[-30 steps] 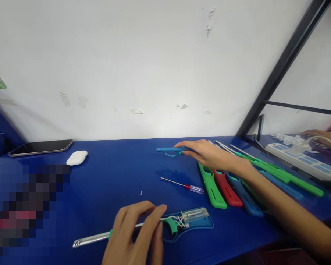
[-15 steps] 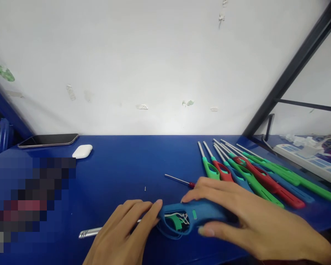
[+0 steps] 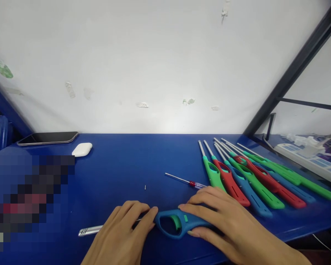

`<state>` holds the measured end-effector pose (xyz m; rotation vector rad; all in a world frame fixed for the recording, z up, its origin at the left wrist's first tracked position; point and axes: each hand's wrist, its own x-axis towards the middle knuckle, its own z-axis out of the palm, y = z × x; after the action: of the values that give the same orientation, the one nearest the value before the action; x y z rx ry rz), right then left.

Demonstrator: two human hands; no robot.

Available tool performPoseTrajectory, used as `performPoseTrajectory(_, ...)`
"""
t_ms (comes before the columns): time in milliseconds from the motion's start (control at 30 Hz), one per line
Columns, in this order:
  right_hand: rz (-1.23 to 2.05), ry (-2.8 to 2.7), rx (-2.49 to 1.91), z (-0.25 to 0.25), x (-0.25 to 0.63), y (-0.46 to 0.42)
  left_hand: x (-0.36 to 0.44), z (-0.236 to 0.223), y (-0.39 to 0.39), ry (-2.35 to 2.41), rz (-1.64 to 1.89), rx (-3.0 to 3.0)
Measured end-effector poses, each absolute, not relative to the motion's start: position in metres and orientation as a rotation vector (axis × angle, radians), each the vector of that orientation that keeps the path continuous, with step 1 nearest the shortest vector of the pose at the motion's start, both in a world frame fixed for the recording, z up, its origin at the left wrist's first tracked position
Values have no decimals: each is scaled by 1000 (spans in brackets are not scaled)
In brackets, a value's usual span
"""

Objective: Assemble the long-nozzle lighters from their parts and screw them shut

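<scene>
A blue long-nosed gas lighter (image 3: 174, 234) lies on the tabletop with its green trigger showing in the finger loop. My right hand (image 3: 223, 222) grips its handle, thumb on the near side and fingers on the far side. My left hand (image 3: 124, 228) is closed around the front end, thumb and forefinger pinching where the shell meets the metal tube (image 3: 90, 230). The tube's tip sticks out to the left of that hand. A small screw (image 3: 145, 187) stands beyond my hands. Past my right fingers lies a screwdriver (image 3: 191, 183) with a red and clear handle.
Several green, red and blue lighters (image 3: 248, 180) lie side by side at the right. A phone (image 3: 48, 138) and a white earbud case (image 3: 82, 149) sit at the back left, above a blurred-out patch. A power strip (image 3: 309, 158) is at the far right, a white wall behind.
The blue shell halves have come together around the loop, and the white wires inside no longer show. My right hand has shifted left and nearer, uncovering more of the screwdriver handle.
</scene>
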<state>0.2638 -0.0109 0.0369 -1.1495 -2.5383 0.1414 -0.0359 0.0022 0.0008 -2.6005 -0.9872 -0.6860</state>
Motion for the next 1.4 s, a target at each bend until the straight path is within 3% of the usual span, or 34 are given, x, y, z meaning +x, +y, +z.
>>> performPoseTrajectory(433, 285, -2433, -1225, 28, 265, -15, -28, 4, 0, -1029, -734, -2612)
performPoseTrajectory(700, 335, -2308, -1219, 15, 264, -16, -34, -6, 0, -1040, -580, -2629)
performPoseTrajectory(1400, 555, -2133, -1282, 10, 259, -26, -25, -5, -2, -1030, -788, -2516)
